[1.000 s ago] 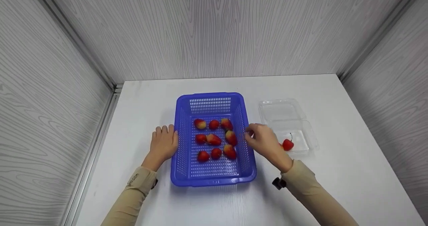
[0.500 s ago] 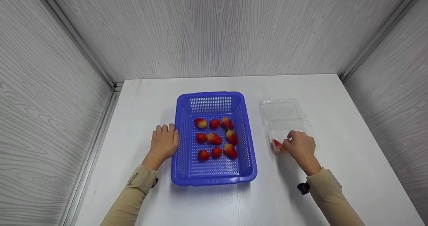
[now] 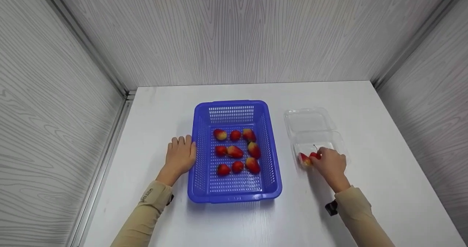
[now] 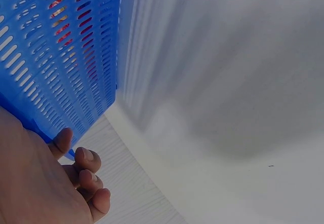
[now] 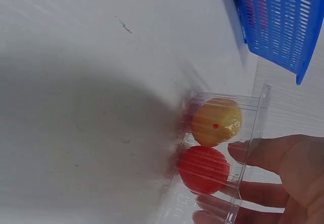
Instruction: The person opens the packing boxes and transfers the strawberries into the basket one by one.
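A blue mesh basket (image 3: 234,197) holds several red-and-yellow strawberries (image 3: 234,152) and round red fruits. At its left side my left hand (image 3: 179,155) rests against the rim, fingers pointing forward and loosely bent; the left wrist view shows the fingertips (image 4: 88,155) by the rim's far end. To the right stands a clear hinged plastic box (image 3: 305,141), lid laid back. My right hand (image 3: 331,164) reaches into it and pinches a red cherry (image 3: 313,155) with its stem up. A strawberry (image 3: 304,160) lies just left of the cherry, its yellow end facing the right wrist camera.
Everything stands on a white table (image 3: 234,225). Wood-grain panels (image 3: 234,35) close off the back and both sides. A strip of tabletop separates basket and box, and the open lid (image 3: 309,120) lies behind the box.
My right hand has moved right from the basket's right rim into the clear box. The strawberry there has come into view and the cherry sits close beside it. My left hand stays put.
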`<action>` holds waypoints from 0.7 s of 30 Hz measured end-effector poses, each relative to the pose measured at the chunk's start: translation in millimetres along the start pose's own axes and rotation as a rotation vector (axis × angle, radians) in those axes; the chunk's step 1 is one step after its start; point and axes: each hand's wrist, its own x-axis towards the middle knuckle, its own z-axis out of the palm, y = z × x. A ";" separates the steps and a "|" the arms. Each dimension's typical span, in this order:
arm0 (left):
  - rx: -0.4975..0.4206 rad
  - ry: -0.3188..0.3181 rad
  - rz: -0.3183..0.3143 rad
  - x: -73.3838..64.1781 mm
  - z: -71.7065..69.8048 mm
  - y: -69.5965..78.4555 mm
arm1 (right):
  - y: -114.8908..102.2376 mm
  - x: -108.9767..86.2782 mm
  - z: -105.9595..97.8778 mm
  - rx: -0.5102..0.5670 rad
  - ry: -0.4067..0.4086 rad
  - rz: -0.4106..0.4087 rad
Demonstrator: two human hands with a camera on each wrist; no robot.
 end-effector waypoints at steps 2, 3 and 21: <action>-0.002 0.003 0.001 0.2 -0.7 0.7 | 0.4 1.3 0.8 0.012 -0.008 0.009; -0.004 0.002 0.000 0.0 -1.1 1.0 | 0.4 1.7 1.3 0.018 -0.013 0.015; -0.013 0.008 -0.004 0.2 -0.6 1.8 | 4.9 9.9 9.9 0.181 -0.115 0.116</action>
